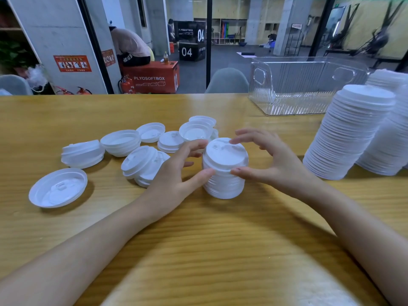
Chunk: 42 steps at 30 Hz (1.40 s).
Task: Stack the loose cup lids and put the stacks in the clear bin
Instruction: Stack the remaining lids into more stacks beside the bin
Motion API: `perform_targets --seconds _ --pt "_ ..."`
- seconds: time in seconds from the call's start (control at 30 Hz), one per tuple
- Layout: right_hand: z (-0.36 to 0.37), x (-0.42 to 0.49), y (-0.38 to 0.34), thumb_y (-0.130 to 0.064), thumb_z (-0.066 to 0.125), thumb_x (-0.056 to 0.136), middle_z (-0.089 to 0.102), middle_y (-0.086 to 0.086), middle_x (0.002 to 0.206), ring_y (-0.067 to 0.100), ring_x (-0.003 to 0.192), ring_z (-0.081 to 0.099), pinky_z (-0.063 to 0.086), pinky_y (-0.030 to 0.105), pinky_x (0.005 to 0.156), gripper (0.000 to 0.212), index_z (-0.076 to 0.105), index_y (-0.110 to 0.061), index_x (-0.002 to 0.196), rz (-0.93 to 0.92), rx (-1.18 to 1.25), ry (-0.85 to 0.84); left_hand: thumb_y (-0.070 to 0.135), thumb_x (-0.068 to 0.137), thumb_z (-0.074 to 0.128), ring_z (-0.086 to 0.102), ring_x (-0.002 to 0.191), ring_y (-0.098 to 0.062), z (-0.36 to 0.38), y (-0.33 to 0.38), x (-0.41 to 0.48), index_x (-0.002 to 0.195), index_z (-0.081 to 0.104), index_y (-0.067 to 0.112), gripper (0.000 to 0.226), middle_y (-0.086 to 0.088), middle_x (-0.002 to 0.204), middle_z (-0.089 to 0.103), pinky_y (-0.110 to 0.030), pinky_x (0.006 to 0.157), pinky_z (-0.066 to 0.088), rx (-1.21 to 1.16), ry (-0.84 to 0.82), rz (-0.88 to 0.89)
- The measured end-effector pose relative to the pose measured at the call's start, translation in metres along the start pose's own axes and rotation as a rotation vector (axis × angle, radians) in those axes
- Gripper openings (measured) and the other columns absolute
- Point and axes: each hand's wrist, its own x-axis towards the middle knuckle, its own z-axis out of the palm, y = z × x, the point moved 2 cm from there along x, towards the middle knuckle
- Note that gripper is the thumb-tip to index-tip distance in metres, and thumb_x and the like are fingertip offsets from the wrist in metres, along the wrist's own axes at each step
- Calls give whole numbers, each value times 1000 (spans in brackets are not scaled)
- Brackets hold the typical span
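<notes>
In the head view, the task is judged to be partly done. Two tall stacks (351, 131) of lids are seen standing on the table (198, 239) at the right, near the clear bin (298, 85), which is set at the far edge. No lids can be made out inside the bin, so the putting away appears not yet begun. A short stack (224, 171) is being built in the middle of the table. To its left, a cluster of loose lids (143, 149) is left to be gathered, some upside down, some already nested in twos or threes, and a single upturned lid (57, 187) lies apart at the near left.

Both forearms are stretched forward over the table. The short stack is cupped between the two hands: the left hand (176, 173) is curved round its left side, the thumb laid against the front. The right hand (271, 160) is curved round the right side, its thumb also at the front and its fingertips at the top lid. How firmly the stack is squeezed cannot be told.
</notes>
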Motion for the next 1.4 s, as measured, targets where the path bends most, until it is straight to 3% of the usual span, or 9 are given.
perform_targets --seconds 0.33,0.43,0.53,0.63,0.83,0.97,1.1,1.27,1.4 --pt "1 -1 -4 -53 77 65 62 -26 120 3 120 48 31 5 95 50 70 -30 109 -34 38 96 49 78 68 50 127 -3 3 1 1 135 45 31 64 14 132 59 -29 104 41 -59 26 -15" --pt "0 -1 -5 -56 75 63 63 -29 116 2 117 50 33 6 94 47 69 -36 105 -25 59 138 47 78 68 51 126 -5 3 1 1 134 46 32 62 15 129 60 -29 104 42 -73 32 -18" --pt "-2 1 -1 -58 73 62 67 -28 111 2 113 56 39 14 90 40 68 -43 99 91 213 168 47 77 69 52 125 -4 4 2 1 134 46 32 63 17 127 60 -28 104 42 -67 32 -16" --pt "-8 3 8 -51 77 66 71 -16 110 5 107 61 47 25 92 38 72 -35 100 197 396 241 48 77 68 49 127 -2 4 4 1 137 45 32 66 17 130 58 -27 104 41 -44 40 3" --pt "-16 2 15 -44 74 74 70 -13 102 -7 91 60 43 6 74 37 69 -25 105 321 566 328 52 78 65 46 128 2 8 13 3 136 45 41 63 28 132 52 -21 105 37 -13 15 4" --pt "-18 2 14 -31 66 87 68 -12 95 -13 82 60 42 3 70 17 67 -25 103 349 603 332 49 82 64 41 132 4 11 17 3 122 61 37 42 24 137 51 -13 106 31 43 -21 41" --pt "-18 0 11 -44 67 74 69 -13 97 -13 85 60 42 4 71 33 68 -26 102 368 597 319 35 84 68 41 132 4 9 19 1 112 66 28 29 18 136 53 -10 105 28 58 -12 53" --pt "-17 1 6 -34 70 79 71 -15 95 -8 87 62 44 6 74 29 67 -22 105 271 610 243 42 81 70 46 128 2 9 18 1 133 49 34 56 25 133 52 -15 104 35 43 6 34" --pt "-12 0 4 -39 77 74 71 -14 109 4 103 60 50 28 91 28 75 -34 101 186 512 129 53 75 67 48 128 -2 5 14 2 137 39 40 69 21 137 51 -24 105 38 -16 71 21"
